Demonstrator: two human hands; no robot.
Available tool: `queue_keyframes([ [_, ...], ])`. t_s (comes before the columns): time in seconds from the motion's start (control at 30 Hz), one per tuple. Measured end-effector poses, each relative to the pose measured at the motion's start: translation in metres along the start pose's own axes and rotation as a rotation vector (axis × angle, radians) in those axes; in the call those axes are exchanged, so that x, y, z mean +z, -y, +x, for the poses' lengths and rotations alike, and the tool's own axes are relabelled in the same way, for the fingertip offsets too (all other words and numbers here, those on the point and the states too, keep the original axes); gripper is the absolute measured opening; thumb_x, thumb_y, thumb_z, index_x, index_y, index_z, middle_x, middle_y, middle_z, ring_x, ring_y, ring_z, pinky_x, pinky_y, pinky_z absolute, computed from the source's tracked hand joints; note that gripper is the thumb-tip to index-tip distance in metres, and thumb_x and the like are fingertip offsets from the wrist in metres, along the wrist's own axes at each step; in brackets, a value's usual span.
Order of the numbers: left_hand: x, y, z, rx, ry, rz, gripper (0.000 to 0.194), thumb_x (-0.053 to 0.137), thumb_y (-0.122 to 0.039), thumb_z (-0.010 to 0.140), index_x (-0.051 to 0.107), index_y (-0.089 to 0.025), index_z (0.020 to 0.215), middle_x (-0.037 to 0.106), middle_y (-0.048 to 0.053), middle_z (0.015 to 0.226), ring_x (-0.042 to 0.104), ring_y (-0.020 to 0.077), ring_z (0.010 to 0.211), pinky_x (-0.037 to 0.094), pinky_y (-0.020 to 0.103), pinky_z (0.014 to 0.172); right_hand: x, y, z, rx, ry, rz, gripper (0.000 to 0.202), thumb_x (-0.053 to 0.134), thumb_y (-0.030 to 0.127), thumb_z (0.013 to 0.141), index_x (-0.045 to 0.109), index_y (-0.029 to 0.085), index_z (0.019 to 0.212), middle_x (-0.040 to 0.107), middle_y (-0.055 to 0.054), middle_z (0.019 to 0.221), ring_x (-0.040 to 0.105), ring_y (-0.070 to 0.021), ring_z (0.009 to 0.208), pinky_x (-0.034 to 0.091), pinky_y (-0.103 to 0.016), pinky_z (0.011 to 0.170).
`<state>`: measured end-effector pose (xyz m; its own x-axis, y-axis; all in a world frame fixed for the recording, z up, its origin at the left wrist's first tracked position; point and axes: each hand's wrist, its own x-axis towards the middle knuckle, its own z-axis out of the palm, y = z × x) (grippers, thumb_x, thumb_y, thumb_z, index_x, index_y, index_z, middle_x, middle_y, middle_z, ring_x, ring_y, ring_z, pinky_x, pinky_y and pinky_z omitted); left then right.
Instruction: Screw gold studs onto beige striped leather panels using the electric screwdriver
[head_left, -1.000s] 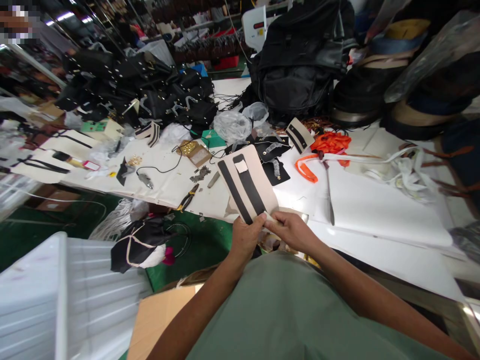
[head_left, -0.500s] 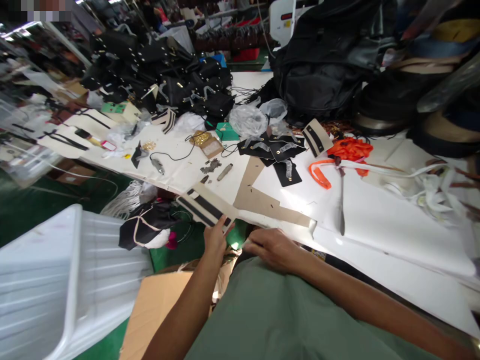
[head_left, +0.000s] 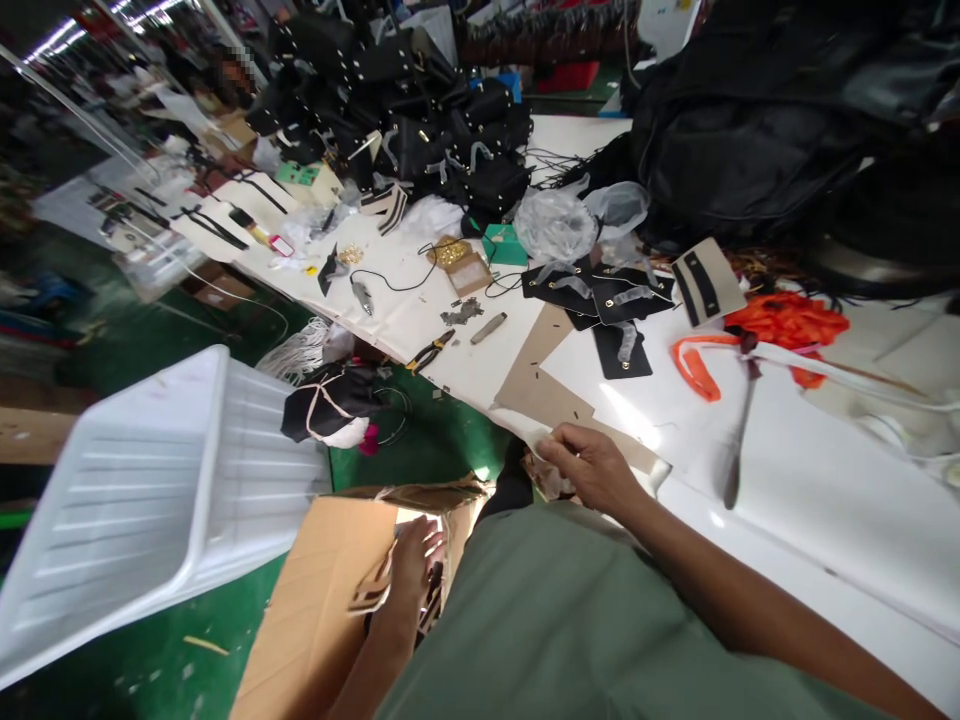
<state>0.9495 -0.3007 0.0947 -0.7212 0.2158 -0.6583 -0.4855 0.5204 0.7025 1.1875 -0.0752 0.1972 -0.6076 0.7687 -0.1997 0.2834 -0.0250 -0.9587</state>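
My left hand (head_left: pixel 414 552) is down inside the open cardboard box (head_left: pixel 322 570), beside beige pieces with dark strips (head_left: pixel 367 590); its fingers are blurred, and whether they grip anything is unclear. At the table's front edge, my right hand (head_left: pixel 589 465) pinches the edge of a pale sheet (head_left: pixel 525 425). Beyond it a brown paper sheet (head_left: pixel 544 375) lies on the white table (head_left: pixel 480 375). Yellow-and-black pliers (head_left: pixel 431 352) and a grey-handled tool (head_left: pixel 489 328) rest to the left of that sheet.
A white plastic bin (head_left: pixel 210 480) stands at the left. Black bags (head_left: pixel 420 110), a small box of gold parts (head_left: pixel 454 255), black pieces with clear-wrapped handles (head_left: pixel 622 345), a striped beige piece (head_left: pixel 705 282) and orange material (head_left: pixel 795 325) occupy the table.
My left hand has moved down from the table edge into the box, no longer holding up the striped beige piece. My right hand has moved forward to the table edge. The pliers are now uncovered.
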Motion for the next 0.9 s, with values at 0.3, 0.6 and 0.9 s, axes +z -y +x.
queue_keyframes([
  [0.3,0.174,-0.116,-0.086,0.523,0.974,0.182,0.042,0.077,-0.047,0.082,0.075,-0.017,0.111,0.074,0.008,0.101,0.069,0.0206,0.086,0.057,0.032,0.079,-0.017,-0.011,-0.003,-0.014,-0.372,-0.069,0.041,0.063,0.051,0.094,0.064,0.021,0.065,0.058,0.001,0.063,0.054,-0.0148,0.061,0.041,-0.028,0.059],
  [0.6,0.243,-0.142,-0.084,0.363,1.211,0.420,0.032,0.078,-0.045,0.081,0.078,-0.014,0.088,0.075,0.006,0.075,0.069,0.0192,0.072,0.055,0.030,0.072,-0.040,-0.019,-0.001,0.114,-0.624,0.386,0.032,0.071,0.053,0.087,0.073,0.021,0.091,0.071,-0.004,0.086,0.065,-0.0202,0.076,0.052,-0.032,0.072],
  [0.9,0.376,-0.143,0.013,1.504,1.248,1.063,0.030,0.049,-0.024,0.098,0.071,-0.018,0.117,0.072,0.011,0.122,0.068,0.0226,0.112,0.057,0.037,0.095,-0.056,-0.023,-0.001,0.285,-0.932,0.512,0.043,0.065,0.060,0.090,0.058,0.021,0.075,0.057,0.002,0.060,0.050,-0.0136,0.056,0.039,-0.025,0.059],
])
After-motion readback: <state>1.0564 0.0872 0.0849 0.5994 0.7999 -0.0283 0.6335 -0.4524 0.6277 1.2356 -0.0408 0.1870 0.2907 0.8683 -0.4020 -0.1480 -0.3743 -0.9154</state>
